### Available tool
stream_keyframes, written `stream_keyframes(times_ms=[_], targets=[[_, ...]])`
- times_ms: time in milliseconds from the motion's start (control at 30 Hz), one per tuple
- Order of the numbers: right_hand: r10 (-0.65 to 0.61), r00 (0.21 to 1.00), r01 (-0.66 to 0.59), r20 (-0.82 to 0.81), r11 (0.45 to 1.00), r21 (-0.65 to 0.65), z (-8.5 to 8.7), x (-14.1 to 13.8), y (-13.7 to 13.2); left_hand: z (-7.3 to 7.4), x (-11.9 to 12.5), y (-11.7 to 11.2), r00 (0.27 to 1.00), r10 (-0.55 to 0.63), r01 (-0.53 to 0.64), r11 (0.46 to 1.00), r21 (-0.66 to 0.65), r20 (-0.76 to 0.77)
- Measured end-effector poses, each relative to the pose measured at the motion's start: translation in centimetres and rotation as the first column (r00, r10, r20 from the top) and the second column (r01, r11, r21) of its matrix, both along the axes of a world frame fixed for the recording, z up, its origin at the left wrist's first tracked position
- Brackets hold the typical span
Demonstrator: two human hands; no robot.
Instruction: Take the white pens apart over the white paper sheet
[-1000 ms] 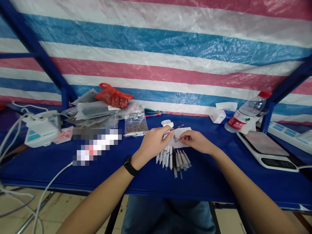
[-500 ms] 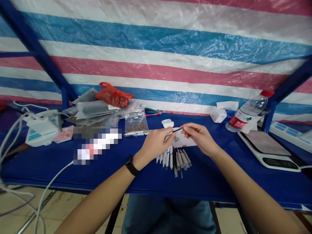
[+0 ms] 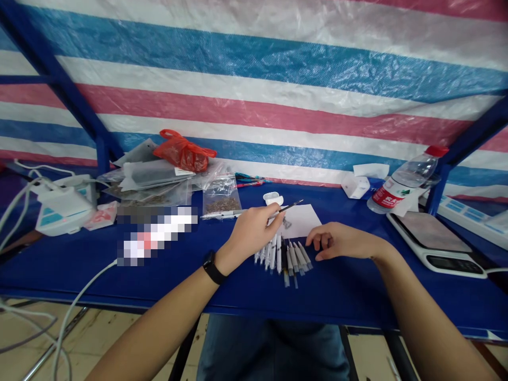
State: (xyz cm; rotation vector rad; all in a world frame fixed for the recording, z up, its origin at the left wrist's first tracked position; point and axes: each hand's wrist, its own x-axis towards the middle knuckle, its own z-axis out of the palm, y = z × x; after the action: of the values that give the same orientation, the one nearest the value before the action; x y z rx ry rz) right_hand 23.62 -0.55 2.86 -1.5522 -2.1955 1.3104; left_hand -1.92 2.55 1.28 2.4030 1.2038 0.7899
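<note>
My left hand (image 3: 256, 228) is closed around a slim dark pen part (image 3: 291, 206). Its thin pointed end sticks out to the right, over a sheet of white paper (image 3: 305, 219). My right hand (image 3: 335, 241) hovers low at the paper's front right corner, fingers loosely curled and apart, with nothing visible in them. Beside its fingertips lie several grey tapered pen barrels (image 3: 299, 256). Several white and clear pen parts (image 3: 270, 255) are fanned out below my left hand, with thin refills (image 3: 286, 275) between the two groups. Small greyish pieces (image 3: 286, 224) rest on the paper.
A small open white case (image 3: 273, 199) is behind the paper. Assembled-looking pens (image 3: 222, 215), a bag of small brown parts (image 3: 222, 203) and a red plastic bag (image 3: 184, 151) lie left. A bottle (image 3: 400, 185) and digital scale (image 3: 436, 243) stand right.
My right hand has let go of the pen part's end and moved down and right towards the grey barrels. My left hand keeps hold, and the dark pointed end now shows.
</note>
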Motion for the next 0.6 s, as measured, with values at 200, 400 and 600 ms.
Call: stream_keyframes(times_ms=[200, 400, 600], targets=[[-0.001, 1.000, 0.001, 0.016, 1.000, -0.017, -0.3, -0.9, 0.0, 0.0, -0.1, 0.1, 1.000, 0.009, -0.009, 1.000, -0.009, 0.005], [-0.019, 1.000, 0.018, 0.017, 0.998, 0.054, -0.6, -1.6, -0.2, -0.1, 0.0, 0.1, 1.000, 0.000, 0.000, 1.000, -0.013, -0.007], [-0.071, 0.997, 0.068, 0.027, 0.992, 0.106, -1.1, -2.0, -0.1, -0.2, 0.0, 0.1, 1.000, 0.002, -0.002, 1.000, -0.011, 0.004]])
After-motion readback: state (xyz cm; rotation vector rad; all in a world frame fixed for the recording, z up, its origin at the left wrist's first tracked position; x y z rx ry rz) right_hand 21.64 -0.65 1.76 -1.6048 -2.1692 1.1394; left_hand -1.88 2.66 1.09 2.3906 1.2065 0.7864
